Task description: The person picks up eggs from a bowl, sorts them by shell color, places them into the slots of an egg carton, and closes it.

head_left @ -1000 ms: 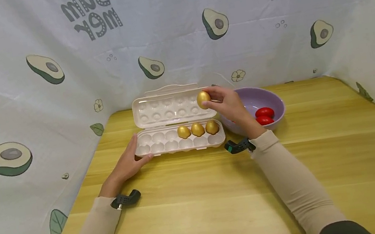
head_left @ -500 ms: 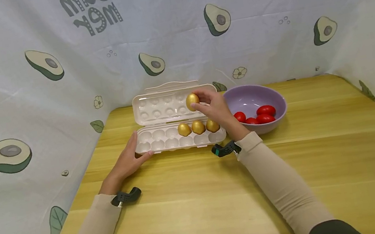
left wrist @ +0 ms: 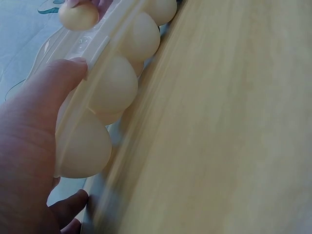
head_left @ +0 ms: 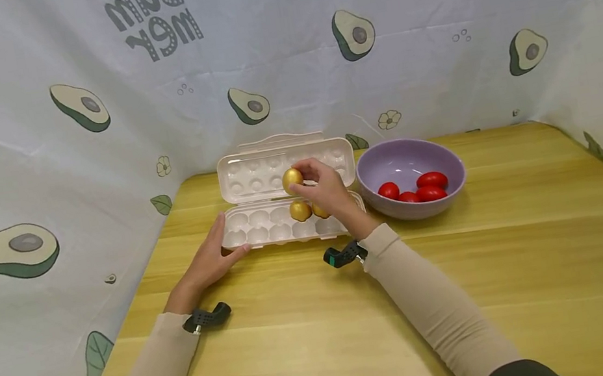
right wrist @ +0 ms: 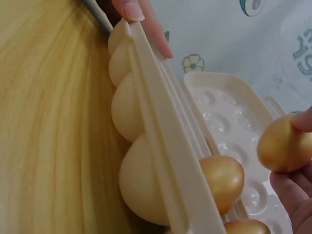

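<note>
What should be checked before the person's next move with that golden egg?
1. Golden egg secure: ok, pinched in the right hand.
2. Egg tray steadied: ok, the left hand holds its left end.
3. Lid out of the way: ok, open behind the tray.
4. Free cups: ok, several show at the left.
5. All seated eggs visible: not ok, the right hand hides the row's right part.

Wooden table (head_left: 562,265); white avocado-patterned cloth (head_left: 288,26) hangs behind it.

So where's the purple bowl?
In the head view, the purple bowl sits on the wooden table, right of centre, beside the open egg tray's right end, with red eggs inside.
</note>
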`<action>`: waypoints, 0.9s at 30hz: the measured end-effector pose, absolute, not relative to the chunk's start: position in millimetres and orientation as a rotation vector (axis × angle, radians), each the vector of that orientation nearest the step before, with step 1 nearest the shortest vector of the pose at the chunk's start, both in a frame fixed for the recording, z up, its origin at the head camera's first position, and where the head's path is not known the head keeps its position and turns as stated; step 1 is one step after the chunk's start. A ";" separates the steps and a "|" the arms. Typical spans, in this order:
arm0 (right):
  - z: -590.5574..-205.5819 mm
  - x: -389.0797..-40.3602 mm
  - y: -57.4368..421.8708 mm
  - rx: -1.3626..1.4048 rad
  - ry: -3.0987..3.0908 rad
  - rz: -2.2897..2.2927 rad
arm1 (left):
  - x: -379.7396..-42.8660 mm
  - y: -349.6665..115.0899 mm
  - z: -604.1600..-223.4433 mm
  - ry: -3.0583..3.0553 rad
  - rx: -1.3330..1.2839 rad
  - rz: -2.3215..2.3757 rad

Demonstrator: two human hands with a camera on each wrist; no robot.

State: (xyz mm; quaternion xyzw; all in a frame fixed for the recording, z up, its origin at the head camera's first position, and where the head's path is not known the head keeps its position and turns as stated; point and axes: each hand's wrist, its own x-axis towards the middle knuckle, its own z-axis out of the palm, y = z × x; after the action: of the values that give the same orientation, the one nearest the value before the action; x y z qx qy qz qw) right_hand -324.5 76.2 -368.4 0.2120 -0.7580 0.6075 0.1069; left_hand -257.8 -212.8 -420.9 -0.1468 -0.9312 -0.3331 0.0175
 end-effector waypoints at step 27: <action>-392.2 -313.8 53.5 0.733 -2.276 1.643 | -257.8 -214.0 -423.8 -2.880 -0.443 -1.039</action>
State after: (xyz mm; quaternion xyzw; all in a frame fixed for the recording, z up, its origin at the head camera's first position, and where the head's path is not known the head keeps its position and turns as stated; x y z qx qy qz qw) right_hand -313.8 53.5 -392.2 0.2508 -0.7789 0.5622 0.1198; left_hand -257.8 -214.0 -423.8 -0.1432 -0.9307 -0.3358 0.0240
